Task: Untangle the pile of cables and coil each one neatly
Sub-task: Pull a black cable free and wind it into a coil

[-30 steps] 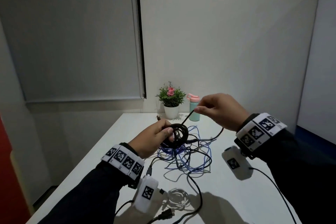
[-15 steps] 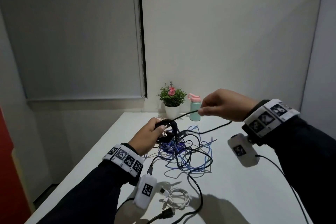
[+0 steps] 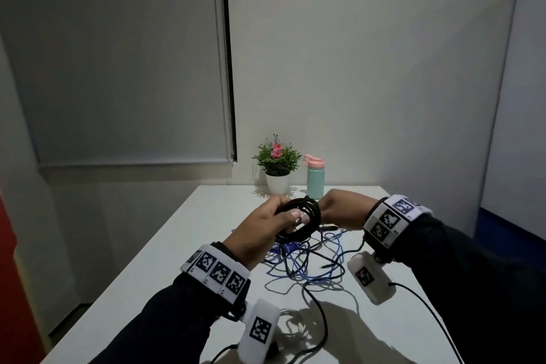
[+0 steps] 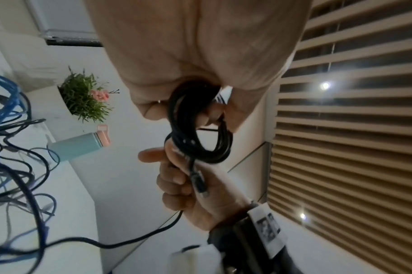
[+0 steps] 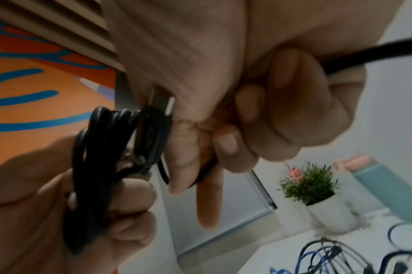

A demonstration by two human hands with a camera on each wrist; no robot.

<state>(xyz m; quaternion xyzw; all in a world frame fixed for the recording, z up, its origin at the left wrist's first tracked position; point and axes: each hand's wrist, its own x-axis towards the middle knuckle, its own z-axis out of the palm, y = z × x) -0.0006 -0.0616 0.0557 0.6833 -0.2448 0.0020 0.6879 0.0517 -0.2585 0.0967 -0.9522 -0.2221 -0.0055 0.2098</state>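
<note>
My left hand (image 3: 266, 227) grips a coil of black cable (image 3: 304, 218) above the white table (image 3: 183, 260). My right hand (image 3: 339, 211) is up against the coil's right side, fingers curled round the same cable's loose end. The left wrist view shows the coil (image 4: 198, 133) with a plug (image 4: 199, 182) lying in the right hand (image 4: 184, 185). In the right wrist view a USB plug (image 5: 162, 101) sits against the coil (image 5: 94, 166). Below the hands lies a tangled pile of blue and black cables (image 3: 307, 266).
A potted plant (image 3: 277, 164) and a teal bottle with a pink lid (image 3: 315, 177) stand at the table's far edge. A small white cable coil (image 3: 291, 319) lies near the front, in shadow. A black strand (image 3: 322, 322) trails forward from the pile.
My right hand has come down and left from its raised pull until it meets the coil. The taut strand between the hands is gone, and the coil has turned more upright.
</note>
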